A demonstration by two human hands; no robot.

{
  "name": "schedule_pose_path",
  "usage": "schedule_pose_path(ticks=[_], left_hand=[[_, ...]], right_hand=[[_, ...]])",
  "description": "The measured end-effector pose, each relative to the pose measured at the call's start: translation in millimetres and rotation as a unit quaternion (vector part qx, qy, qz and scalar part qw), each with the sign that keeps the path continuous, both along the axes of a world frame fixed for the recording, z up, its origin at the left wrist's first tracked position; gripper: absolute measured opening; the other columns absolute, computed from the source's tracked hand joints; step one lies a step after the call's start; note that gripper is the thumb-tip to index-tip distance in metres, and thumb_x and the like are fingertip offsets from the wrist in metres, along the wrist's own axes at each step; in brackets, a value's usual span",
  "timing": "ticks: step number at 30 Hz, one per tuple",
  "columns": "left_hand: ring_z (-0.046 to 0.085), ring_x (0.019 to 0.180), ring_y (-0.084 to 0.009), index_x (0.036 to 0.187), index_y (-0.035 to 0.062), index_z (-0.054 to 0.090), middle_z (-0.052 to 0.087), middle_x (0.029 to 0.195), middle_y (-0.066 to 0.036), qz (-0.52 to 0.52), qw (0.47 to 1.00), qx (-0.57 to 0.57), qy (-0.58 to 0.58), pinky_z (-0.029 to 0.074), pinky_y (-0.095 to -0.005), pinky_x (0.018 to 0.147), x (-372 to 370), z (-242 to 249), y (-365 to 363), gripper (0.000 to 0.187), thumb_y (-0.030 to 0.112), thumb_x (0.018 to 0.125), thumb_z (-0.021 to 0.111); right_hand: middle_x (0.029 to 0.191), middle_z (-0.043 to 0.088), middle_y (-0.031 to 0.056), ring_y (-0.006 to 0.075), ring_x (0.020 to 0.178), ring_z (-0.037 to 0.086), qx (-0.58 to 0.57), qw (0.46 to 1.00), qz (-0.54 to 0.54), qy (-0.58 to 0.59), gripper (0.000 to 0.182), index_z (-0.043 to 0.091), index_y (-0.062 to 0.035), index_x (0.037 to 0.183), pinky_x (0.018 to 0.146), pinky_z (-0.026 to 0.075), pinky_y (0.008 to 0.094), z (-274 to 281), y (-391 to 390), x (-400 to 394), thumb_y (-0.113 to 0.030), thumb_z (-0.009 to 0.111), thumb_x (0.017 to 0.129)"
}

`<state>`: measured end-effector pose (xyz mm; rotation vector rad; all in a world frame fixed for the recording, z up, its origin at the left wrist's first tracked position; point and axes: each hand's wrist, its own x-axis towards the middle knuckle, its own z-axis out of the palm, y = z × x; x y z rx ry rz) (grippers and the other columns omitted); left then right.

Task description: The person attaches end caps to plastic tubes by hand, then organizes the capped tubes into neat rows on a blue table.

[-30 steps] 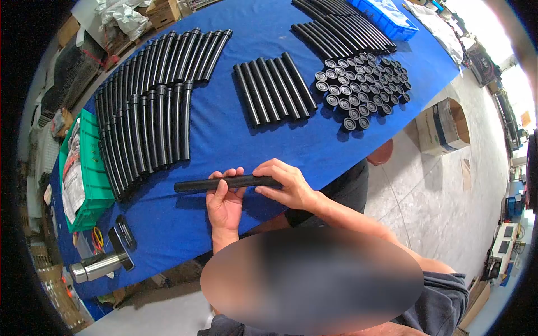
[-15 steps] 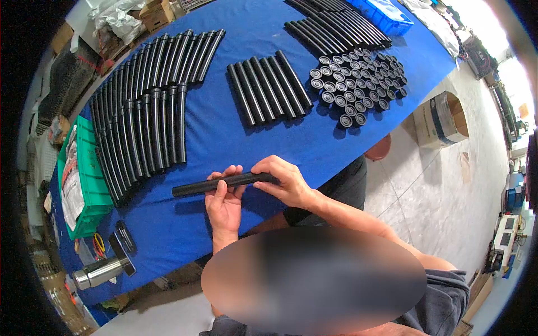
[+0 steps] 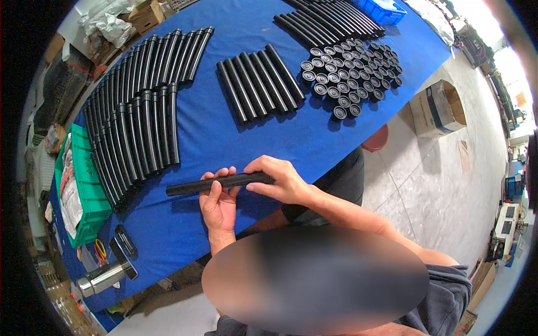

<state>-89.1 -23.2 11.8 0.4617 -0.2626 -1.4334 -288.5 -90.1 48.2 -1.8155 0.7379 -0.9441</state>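
Observation:
A black tube (image 3: pixel 190 187) lies across both hands above the near edge of the blue-covered table (image 3: pixel 207 140). My left hand (image 3: pixel 219 203) supports it near the middle, thumb on the near side and fingers behind. Around the tube's right end, the fingers and thumb of my right hand (image 3: pixel 278 179) are closed, and that end is largely hidden. Beyond my hands lies a row of several plain black tubes (image 3: pixel 260 84). Round black caps (image 3: pixel 353 75) stand grouped to its right. On the left are many tubes with collared ends (image 3: pixel 140 106).
A green crate (image 3: pixel 92 193) stands at the left edge, with a metal flask (image 3: pixel 103 279) and a phone (image 3: pixel 123 256) nearer me. More tubes (image 3: pixel 328 22) and a blue tray (image 3: pixel 384 12) are at the far right. A cardboard box (image 3: pixel 434 115) sits on the floor.
The view has shifted slightly, so the table items appear a little further left and mostly higher. Both hands keep nearly the same hold on the tube.

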Motion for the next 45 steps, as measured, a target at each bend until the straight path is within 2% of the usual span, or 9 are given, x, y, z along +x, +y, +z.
schedule_pose_path(ticks=[3, 6, 13, 17, 24, 28, 35, 41, 45], left_hand=[[0.061, 0.125, -0.0381, 0.122, 0.0069, 0.060, 0.067, 0.124, -0.022, 0.007, 1.000, 0.004, -0.003, 0.057, -0.0538, 0.101, -1, 2, -1, 0.025, 0.002, 0.098, 0.063], [0.061, 0.124, -0.0384, 0.122, 0.0069, 0.060, 0.067, 0.124, -0.023, -0.002, 1.000, 0.015, 0.017, 0.057, -0.0536, 0.101, 0, 4, -3, 0.025, 0.002, 0.097, 0.063], [0.061, 0.124, -0.0383, 0.121, 0.0067, 0.060, 0.066, 0.125, -0.023, 0.008, 1.000, -0.002, -0.002, 0.058, -0.0525, 0.100, -1, -2, -1, 0.023, 0.004, 0.099, 0.061], [0.062, 0.123, -0.0383, 0.121, 0.0070, 0.060, 0.067, 0.124, -0.022, -0.014, 1.000, 0.009, 0.019, 0.058, -0.0519, 0.100, 2, 1, -2, 0.022, 0.004, 0.099, 0.061], [0.062, 0.123, -0.0387, 0.121, 0.0064, 0.060, 0.067, 0.123, -0.023, -0.006, 1.000, -0.004, -0.001, 0.058, -0.0518, 0.100, 2, 0, -2, 0.022, 0.003, 0.099, 0.061], [0.062, 0.123, -0.0391, 0.120, 0.0064, 0.059, 0.067, 0.122, -0.023, -0.005, 1.000, 0.018, 0.010, 0.058, -0.0518, 0.101, -2, 8, -5, 0.023, 0.000, 0.098, 0.061], [0.062, 0.123, -0.0394, 0.120, 0.0062, 0.059, 0.067, 0.122, -0.023, -0.001, 1.000, -0.001, -0.009, 0.058, -0.0513, 0.101, -2, 3, -1, 0.025, -0.003, 0.096, 0.062], [0.061, 0.124, -0.0387, 0.119, 0.0061, 0.059, 0.067, 0.123, -0.023, -0.022, 1.000, 0.011, -0.008, 0.056, -0.0525, 0.102, -1, 7, 0, 0.026, -0.003, 0.096, 0.062], [0.061, 0.125, -0.0389, 0.120, 0.0059, 0.059, 0.066, 0.124, -0.024, -0.015, 1.000, 0.004, -0.024, 0.056, -0.0530, 0.103, -1, 5, -2, 0.025, -0.001, 0.096, 0.062]], right_hand=[[0.112, 0.066, 0.0151, 0.0320, 0.104, 0.067, 0.317, 0.947, 0.041, 0.029, 0.038, 0.064, -0.0016, 0.117, 0.087, 0.056, 0.0402, 16, -5, -3, -0.009, 0.080, 0.083], [0.110, 0.066, 0.0169, 0.0346, 0.103, 0.067, -0.113, 0.993, 0.003, -0.021, 0.035, 0.063, -0.0017, 0.116, 0.086, 0.056, 0.0413, -4, -1, 1, -0.009, 0.077, 0.085], [0.107, 0.067, 0.0157, 0.0341, 0.100, 0.068, 0.230, 0.971, 0.039, 0.042, 0.035, 0.064, -0.0039, 0.117, 0.085, 0.056, 0.0404, 4, -5, -5, -0.013, 0.078, 0.086], [0.106, 0.068, 0.0146, 0.0322, 0.102, 0.068, -0.138, 0.990, -0.016, -0.018, 0.032, 0.067, -0.0035, 0.115, 0.084, 0.056, 0.0403, -4, 5, 1, -0.008, 0.078, 0.085], [0.093, 0.069, 0.0125, 0.0242, 0.087, 0.070, 0.303, 0.953, 0.005, 0.002, 0.035, 0.067, -0.0014, 0.116, 0.076, 0.055, 0.0315, 9, 2, -4, -0.010, 0.079, 0.085], [0.106, 0.069, 0.0155, 0.0307, 0.100, 0.070, -0.160, 0.987, -0.014, 0.011, 0.038, 0.066, -0.0016, 0.116, 0.079, 0.057, 0.0359, -5, 4, -6, -0.009, 0.081, 0.082], [0.105, 0.069, 0.0143, 0.0265, 0.094, 0.071, 0.221, 0.973, 0.038, 0.047, 0.037, 0.066, -0.0003, 0.118, 0.080, 0.057, 0.0353, 12, -1, -14, -0.011, 0.080, 0.085], [0.094, 0.070, 0.0087, 0.0145, 0.078, 0.069, -0.215, 0.975, -0.063, -0.008, 0.038, 0.065, 0.0005, 0.120, 0.069, 0.057, 0.0296, -14, 3, -4, -0.015, 0.079, 0.089], [0.108, 0.068, 0.0150, 0.0273, 0.100, 0.069, 0.290, 0.955, 0.022, 0.055, 0.037, 0.065, -0.0008, 0.117, 0.084, 0.057, 0.0370, 20, -3, -13, -0.009, 0.080, 0.085]])
